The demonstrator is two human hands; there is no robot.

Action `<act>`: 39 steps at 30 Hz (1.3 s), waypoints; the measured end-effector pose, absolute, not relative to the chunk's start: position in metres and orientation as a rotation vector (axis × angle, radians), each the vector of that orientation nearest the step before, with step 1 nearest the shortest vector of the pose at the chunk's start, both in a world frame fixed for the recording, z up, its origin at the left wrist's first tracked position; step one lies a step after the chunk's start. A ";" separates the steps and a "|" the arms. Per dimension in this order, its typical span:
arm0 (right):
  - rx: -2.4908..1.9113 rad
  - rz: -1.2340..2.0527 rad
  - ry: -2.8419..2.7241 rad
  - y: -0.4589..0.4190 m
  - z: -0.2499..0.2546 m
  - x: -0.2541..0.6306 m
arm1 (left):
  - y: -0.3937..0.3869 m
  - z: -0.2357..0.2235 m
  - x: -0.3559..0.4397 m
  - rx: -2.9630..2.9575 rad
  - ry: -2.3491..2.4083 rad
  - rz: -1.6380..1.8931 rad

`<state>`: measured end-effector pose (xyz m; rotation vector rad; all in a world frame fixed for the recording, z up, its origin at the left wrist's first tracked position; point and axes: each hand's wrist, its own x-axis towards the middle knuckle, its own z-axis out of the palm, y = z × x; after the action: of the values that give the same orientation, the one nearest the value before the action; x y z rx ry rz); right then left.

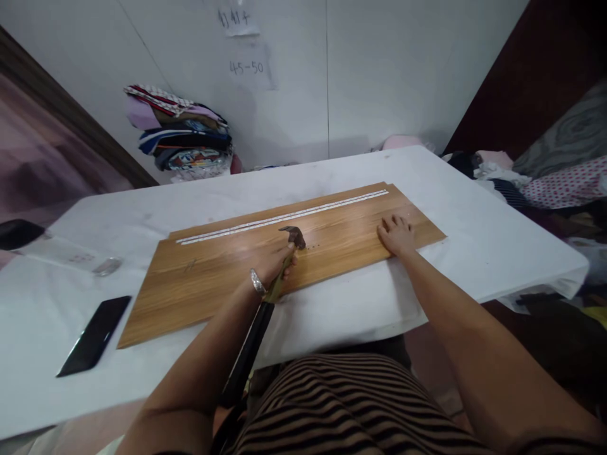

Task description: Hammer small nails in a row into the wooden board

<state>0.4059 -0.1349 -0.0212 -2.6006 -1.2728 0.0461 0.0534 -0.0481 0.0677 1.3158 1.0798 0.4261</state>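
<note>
A long wooden board [208, 278] lies across the white table [497, 234], with a thin white strip [284, 217] running along its far edge. My left hand [274, 262] is closed round a hammer [265, 303], gripped high on the handle. The hammer's dark head [294, 236] rests on the board near its middle, beside some tiny dark specks that may be nails. A bracelet sits on that wrist. My right hand [396, 235] lies flat on the board's right part, fingers spread.
A black phone [95, 335] lies on the table left of the board. A clear plastic piece [108, 266] and a dark object [18, 232] sit at the far left. Folded fabrics [183, 136] are stacked against the wall. More cloth is piled at the right.
</note>
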 end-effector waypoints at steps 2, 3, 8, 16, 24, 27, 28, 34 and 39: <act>-2.603 0.043 -1.281 -0.135 -0.021 0.406 | -0.049 0.068 0.055 1.274 1.095 0.415; -2.606 0.042 -1.284 -0.135 -0.021 0.406 | -0.049 0.069 0.055 1.252 1.095 0.410; -2.612 0.048 -1.276 -0.135 -0.021 0.406 | -0.050 0.074 0.058 1.223 1.092 0.412; -2.600 0.054 -1.274 -0.134 -0.021 0.406 | -0.047 0.067 0.056 1.272 1.102 0.390; -2.622 0.044 -1.284 -0.134 -0.022 0.405 | -0.045 0.068 0.057 1.250 1.088 0.432; -2.618 0.054 -1.272 -0.134 -0.020 0.405 | -0.045 0.066 0.056 1.256 1.083 0.413; -2.613 0.056 -1.276 -0.134 -0.020 0.405 | -0.045 0.065 0.055 1.255 1.074 0.409; -2.564 -0.002 -1.297 -0.134 -0.025 0.407 | -0.044 0.061 0.053 1.256 1.069 0.438; -2.472 -0.041 -1.259 -0.136 -0.026 0.410 | -0.044 0.063 0.054 1.261 1.060 0.416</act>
<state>0.4096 -0.1358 -0.0262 -2.4720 -1.2585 -0.0409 0.0540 -0.0445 0.0634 1.2608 1.0602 0.4162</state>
